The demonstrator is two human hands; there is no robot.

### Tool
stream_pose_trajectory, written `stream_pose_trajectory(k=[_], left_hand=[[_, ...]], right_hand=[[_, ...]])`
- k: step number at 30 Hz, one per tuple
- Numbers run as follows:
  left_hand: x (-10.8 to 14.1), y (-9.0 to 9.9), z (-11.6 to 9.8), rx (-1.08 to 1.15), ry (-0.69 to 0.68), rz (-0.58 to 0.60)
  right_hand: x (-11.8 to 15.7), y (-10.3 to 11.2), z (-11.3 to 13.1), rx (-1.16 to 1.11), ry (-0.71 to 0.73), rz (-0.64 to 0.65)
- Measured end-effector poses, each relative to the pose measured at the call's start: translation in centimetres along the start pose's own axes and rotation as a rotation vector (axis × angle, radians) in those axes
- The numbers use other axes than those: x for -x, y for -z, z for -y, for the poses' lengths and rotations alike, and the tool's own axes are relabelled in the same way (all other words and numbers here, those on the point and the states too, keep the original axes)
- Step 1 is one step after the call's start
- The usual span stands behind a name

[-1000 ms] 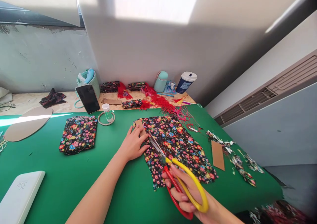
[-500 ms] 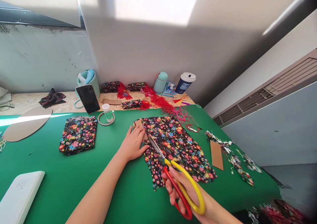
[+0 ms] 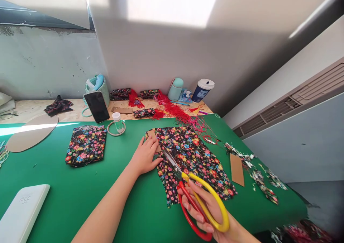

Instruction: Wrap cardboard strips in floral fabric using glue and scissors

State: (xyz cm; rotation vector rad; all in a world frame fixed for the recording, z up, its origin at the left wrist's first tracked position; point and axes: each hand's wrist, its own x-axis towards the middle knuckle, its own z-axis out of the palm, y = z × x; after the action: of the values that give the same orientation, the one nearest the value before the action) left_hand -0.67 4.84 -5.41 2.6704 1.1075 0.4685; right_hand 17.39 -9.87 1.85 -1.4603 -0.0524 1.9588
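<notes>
Black floral fabric (image 3: 193, 157) lies spread on the green table mat. My left hand (image 3: 145, 153) rests flat on its upper left edge, fingers stretched out, pressing down a small cardboard strip (image 3: 158, 148) that is partly covered by the fingers. In my right hand (image 3: 199, 203) is a pair of scissors (image 3: 174, 164) with one yellow and one red handle loop. Its blades point up and left over the fabric, their tips just right of the cardboard strip.
Folded floral fabric (image 3: 86, 146) lies left, near a small clear bottle (image 3: 117, 123) and a propped phone (image 3: 96, 106). A white power bank (image 3: 25, 210) sits at front left. Red tassels (image 3: 174, 112), a mint flask (image 3: 176, 89) and a paper cup (image 3: 202, 90) stand behind; a cardboard rectangle (image 3: 237, 169) and scraps lie right.
The scissors have shifted slightly right and toward me, and their handles have spread a little wider. My left hand stays in place on the cardboard strip.
</notes>
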Motion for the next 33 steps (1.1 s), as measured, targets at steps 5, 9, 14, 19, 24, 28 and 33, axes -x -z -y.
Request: stream_pose_trajectory(k=[5,9,14,19,24,28,33], left_hand=[[0.0,0.1,-0.1,0.009,0.002,-0.004],[0.0,0.2,-0.1,0.017,0.011,0.015],[-0.1,0.4,-0.1,0.015,0.021,0.043],[-0.1,0.5,-0.2,0.015,0.027,0.051],[-0.1,0.4,-0.2,0.017,0.029,0.042],[-0.1,0.4,-0.2,0.018,0.025,0.032],[-0.1,0.4,-0.2,0.019,0.025,0.036]], right_hand=[[-0.4,0.2,-0.3,0.025,0.040,0.018],[-0.8,0.2,-0.6,0.092,0.086,-0.005],[-0.2,-0.2,-0.4,0.086,0.085,-0.024],[0.0,0.3,0.3,-0.111,-0.020,0.117],[-0.5,1.0,0.8,-0.112,-0.049,0.179],[-0.6,0.8,1.1,-0.073,-0.059,0.149],[-0.3,0.0,1.8,0.019,-0.059,0.075]])
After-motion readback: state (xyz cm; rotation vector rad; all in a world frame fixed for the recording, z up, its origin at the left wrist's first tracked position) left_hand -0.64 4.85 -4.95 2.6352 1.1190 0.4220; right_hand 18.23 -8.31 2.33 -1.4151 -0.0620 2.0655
